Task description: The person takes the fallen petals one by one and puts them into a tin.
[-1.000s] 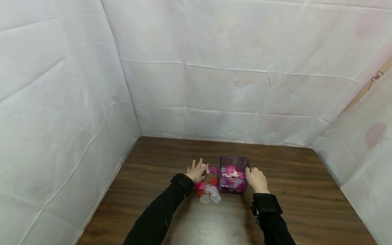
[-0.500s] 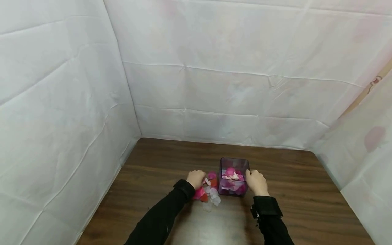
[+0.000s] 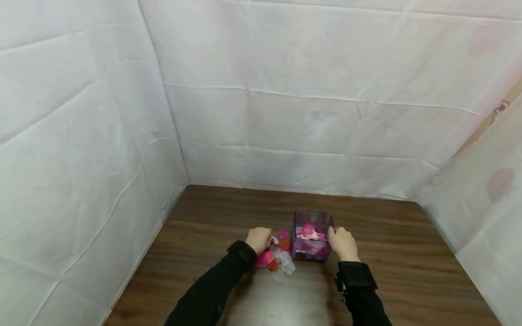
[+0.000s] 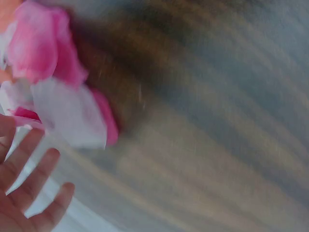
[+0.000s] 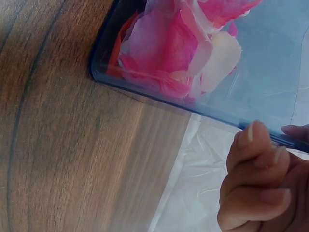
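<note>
A see-through purple plastic box point(image 3: 312, 249) stands on the table with pink and white petals point(image 3: 309, 232) inside. At its right wall, my right hand point(image 3: 343, 243) holds the rim; in the right wrist view the curled fingers point(image 5: 256, 162) are outside the wall and a fingertip shows beyond it. Left of the box lie loose pink, red and white petals point(image 3: 285, 258). My left hand point(image 3: 258, 239) is down at their left edge. In the left wrist view its fingers point(image 4: 34, 181) are spread and bent, fingertips at a white-and-pink petal point(image 4: 72, 113). The thumb is hidden, so a pinch cannot be made out.
The dark wooden table point(image 3: 408, 253) extends around the petals and box. White sheeting hangs as a back wall point(image 3: 302, 117) and a left wall point(image 3: 89, 149), with more fabric on the right side point(image 3: 493, 217).
My left hand has gone from spread fingers over the petals to a bent, lowered pose slightly nearer me. A few petals have shifted a little. My right hand stays at the box rim.
</note>
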{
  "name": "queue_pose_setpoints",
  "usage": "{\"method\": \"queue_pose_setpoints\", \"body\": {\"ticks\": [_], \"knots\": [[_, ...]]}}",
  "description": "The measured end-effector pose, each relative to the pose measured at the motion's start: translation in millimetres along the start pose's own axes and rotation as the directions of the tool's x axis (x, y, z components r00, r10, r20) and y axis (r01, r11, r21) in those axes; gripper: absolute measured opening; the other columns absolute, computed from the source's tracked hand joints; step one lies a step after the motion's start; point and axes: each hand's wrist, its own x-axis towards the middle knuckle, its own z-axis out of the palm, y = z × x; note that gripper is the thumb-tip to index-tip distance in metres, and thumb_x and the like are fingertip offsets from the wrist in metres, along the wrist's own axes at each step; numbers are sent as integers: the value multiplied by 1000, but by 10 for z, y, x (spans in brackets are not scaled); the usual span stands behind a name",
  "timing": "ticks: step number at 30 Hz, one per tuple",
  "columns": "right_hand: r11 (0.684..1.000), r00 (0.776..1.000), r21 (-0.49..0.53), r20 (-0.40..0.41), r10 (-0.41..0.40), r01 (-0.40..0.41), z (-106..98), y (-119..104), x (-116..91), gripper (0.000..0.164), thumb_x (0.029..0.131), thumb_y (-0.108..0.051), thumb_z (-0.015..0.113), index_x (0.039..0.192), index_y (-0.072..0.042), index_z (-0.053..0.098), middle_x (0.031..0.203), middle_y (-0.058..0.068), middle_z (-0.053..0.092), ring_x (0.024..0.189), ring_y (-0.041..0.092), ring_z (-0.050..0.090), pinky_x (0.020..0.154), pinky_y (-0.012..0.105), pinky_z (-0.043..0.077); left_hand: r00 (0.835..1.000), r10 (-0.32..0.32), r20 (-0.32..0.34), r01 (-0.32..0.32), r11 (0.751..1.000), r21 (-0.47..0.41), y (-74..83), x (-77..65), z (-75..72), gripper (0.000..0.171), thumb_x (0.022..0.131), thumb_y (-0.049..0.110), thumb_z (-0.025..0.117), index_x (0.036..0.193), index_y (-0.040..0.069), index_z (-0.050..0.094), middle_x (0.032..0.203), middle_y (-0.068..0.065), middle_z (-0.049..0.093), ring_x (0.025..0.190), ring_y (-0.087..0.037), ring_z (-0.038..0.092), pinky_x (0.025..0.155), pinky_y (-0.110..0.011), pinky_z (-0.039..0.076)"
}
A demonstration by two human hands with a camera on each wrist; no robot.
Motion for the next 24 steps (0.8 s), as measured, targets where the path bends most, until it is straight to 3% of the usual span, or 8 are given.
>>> {"method": "queue_pose_setpoints", "body": {"ticks": [3, 6, 10, 12, 17, 21, 24], "knots": [[1000, 1000, -8, -4, -2, 2, 1, 10, 4, 45, 98, -25, 32, 96, 10, 60, 79, 21, 60, 68, 30, 58, 61, 39, 40, 999, -17, 40, 20, 998, -67, -50, 11, -160, 21, 84, 16, 65, 67, 14, 53, 64, 3, 58, 65, -15, 58, 57, -35, 46], [1000, 1000, -12, -8, -7, 7, 2, 11, 11, 46, 98, -25, 32, 100, 11, 60, 88, 26, 62, 75, 35, 60, 64, 41, 42, 992, -21, 127, 39, 989, -141, -92, 53, -343, 18, 85, 12, 61, 69, 14, 54, 64, 5, 53, 63, -11, 52, 56, -29, 43], [1000, 1000, -16, -14, -1, 1, 1, 13, 19, 48, 98, -26, 31, 105, 13, 59, 97, 31, 62, 83, 41, 61, 67, 45, 45, 972, 69, 225, 6, 949, -316, -65, 144, -639, 13, 90, 8, 56, 76, 9, 56, 69, 3, 51, 65, -9, 46, 60, -25, 40], [1000, 1000, -15, -11, 0, 0, -2, 19, 21, 47, 98, -26, 31, 102, 12, 59, 95, 30, 62, 81, 39, 61, 66, 44, 44, 968, 133, 213, -35, 911, -411, -15, 206, -753, 11, 93, 8, 53, 82, 8, 55, 73, 3, 51, 66, -9, 45, 63, -23, 40], [1000, 1000, -20, -13, -2, 1, 10, 16, 18, 45, 98, -26, 32, 98, 10, 59, 93, 28, 62, 78, 36, 61, 64, 42, 43, 970, 233, 74, -160, 833, -530, 234, 371, -975, 6, 98, 11, 48, 94, 8, 51, 75, 2, 50, 63, -7, 40, 62, -19, 37], [1000, 1000, -21, -15, 6, -6, 13, 8, 16, 47, 98, -26, 32, 104, 12, 59, 98, 31, 62, 81, 39, 61, 65, 43, 43, 966, 255, 39, -193, 814, -548, 474, 497, -1072, 6, 98, 13, 48, 96, 8, 51, 74, 3, 49, 60, -6, 38, 62, -17, 35], [1000, 1000, -19, -18, 11, -12, 3, 16, 16, 47, 98, -26, 32, 103, 12, 59, 96, 30, 62, 82, 40, 61, 65, 44, 45, 965, 258, 43, -204, 844, -497, 616, 573, -1047, 7, 98, 15, 49, 95, 10, 53, 73, 3, 50, 58, -6, 38, 61, -16, 35]]}}
